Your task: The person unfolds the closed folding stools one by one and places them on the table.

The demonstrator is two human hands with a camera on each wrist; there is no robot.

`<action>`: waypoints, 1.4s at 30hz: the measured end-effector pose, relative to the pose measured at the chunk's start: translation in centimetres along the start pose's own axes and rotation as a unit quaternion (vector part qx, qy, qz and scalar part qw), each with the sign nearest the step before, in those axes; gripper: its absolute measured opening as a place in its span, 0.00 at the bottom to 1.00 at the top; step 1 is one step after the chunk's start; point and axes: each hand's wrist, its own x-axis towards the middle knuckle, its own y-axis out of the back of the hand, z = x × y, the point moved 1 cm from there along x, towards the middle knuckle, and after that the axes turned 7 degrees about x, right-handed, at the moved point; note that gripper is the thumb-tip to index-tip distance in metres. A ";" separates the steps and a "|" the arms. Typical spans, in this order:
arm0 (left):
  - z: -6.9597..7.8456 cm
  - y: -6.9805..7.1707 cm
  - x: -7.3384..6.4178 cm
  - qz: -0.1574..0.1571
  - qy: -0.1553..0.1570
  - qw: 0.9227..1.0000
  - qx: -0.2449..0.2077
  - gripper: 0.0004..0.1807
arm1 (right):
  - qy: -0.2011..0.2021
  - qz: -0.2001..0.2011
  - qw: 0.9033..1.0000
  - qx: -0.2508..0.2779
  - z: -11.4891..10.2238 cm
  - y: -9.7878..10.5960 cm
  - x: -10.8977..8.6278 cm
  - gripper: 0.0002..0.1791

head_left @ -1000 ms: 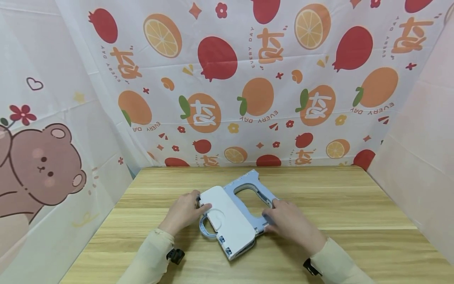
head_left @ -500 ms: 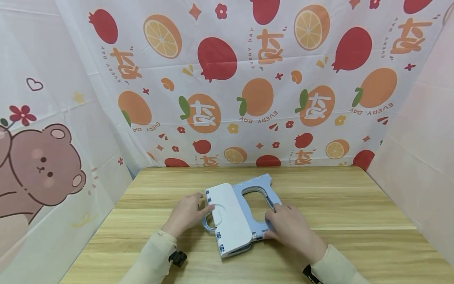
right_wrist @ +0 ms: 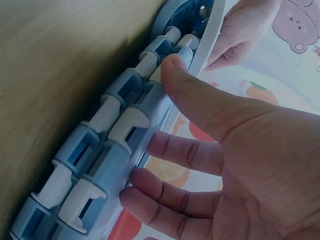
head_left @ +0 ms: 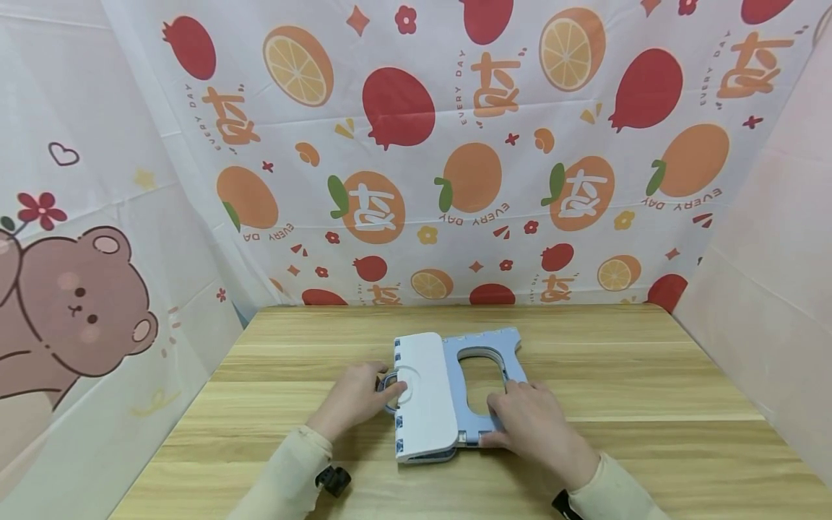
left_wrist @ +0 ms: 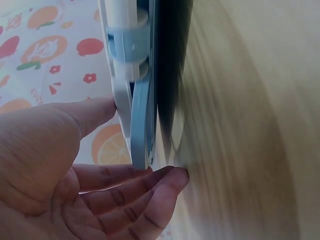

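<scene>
A folding step stool lies folded flat on the wooden table, its white top panel (head_left: 425,404) to the left and its light blue leg frame (head_left: 460,393) to the right. My left hand (head_left: 354,401) is at the left edge, by the blue carry handle (left_wrist: 141,125). Its thumb presses the white face, and the other fingers curl below the handle in the left wrist view. My right hand (head_left: 536,426) grips the near right corner of the leg frame. In the right wrist view its thumb lies on the hinged edge (right_wrist: 95,150) with the fingers against the frame's side.
Wooden table (head_left: 650,383) surface surrounds the stool. A fruit-print curtain (head_left: 416,180) hangs along the back edge, and a bear-print curtain (head_left: 84,303) stands at the left. Black camera straps (head_left: 334,480) sit at the wrists.
The stool has turned clockwise on the table and shifted a little right, so its edges now run nearly square to the table. My left hand has moved right along with it.
</scene>
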 end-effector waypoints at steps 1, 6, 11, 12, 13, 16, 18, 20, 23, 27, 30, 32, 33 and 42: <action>0.1 -0.1 0.0 -0.001 -0.003 1.000 -0.002 0.30 | -0.002 -0.004 1.000 0.002 0.0 0.0 0.0 0.27; 0.6 -0.3 -0.2 0.002 -0.012 1.000 -0.011 0.29 | -0.007 -0.014 1.000 0.008 0.0 0.1 -0.2 0.27; 1.0 -0.8 -0.2 -0.003 -0.019 1.000 -0.017 0.31 | -0.030 -0.038 0.999 0.025 0.1 0.5 -0.4 0.28; 1.1 -0.9 -0.1 -0.005 -0.021 1.000 -0.020 0.32 | -0.037 -0.042 0.998 0.030 0.2 0.6 -0.4 0.28; 1.2 -0.9 -0.1 -0.006 -0.022 0.999 -0.022 0.32 | -0.042 -0.046 0.997 0.036 0.2 0.6 -0.4 0.28; 1.3 -1.1 -0.2 -0.003 -0.023 0.999 -0.026 0.32 | -0.054 -0.056 0.996 0.052 0.3 0.8 -0.4 0.28; 1.4 -1.1 -0.2 0.000 -0.023 0.999 -0.028 0.32 | -0.056 -0.058 0.995 0.058 0.4 0.9 -0.4 0.28; 1.5 -1.2 -0.2 0.006 -0.026 0.999 -0.028 0.31 | -0.055 -0.056 0.995 0.062 0.6 0.8 -0.5 0.28; 1.6 -1.4 -0.2 0.010 -0.034 0.999 -0.030 0.30 | -0.059 -0.059 0.994 0.067 0.9 0.7 -0.8 0.28; 1.8 -1.5 -0.4 0.009 -0.040 0.998 -0.044 0.30 | -0.068 -0.064 0.992 0.081 1.3 0.6 -1.3 0.27; 1.8 -1.6 -0.5 0.003 -0.025 0.998 -0.061 0.29 | -0.069 -0.064 0.991 0.092 1.8 0.7 -1.6 0.27; 1.7 -1.5 -0.5 -0.003 -0.011 0.997 -0.070 0.25 | -0.069 -0.066 0.991 0.097 2.1 0.9 -1.7 0.27; 1.7 -1.5 -0.6 -0.009 -0.003 0.997 -0.074 0.23 | -0.070 -0.068 0.990 0.098 2.3 1.0 -1.8 0.28; 1.3 -1.4 -0.6 -0.032 0.001 0.995 -0.089 0.25 | -0.090 -0.084 0.986 0.109 3.4 1.8 -1.7 0.33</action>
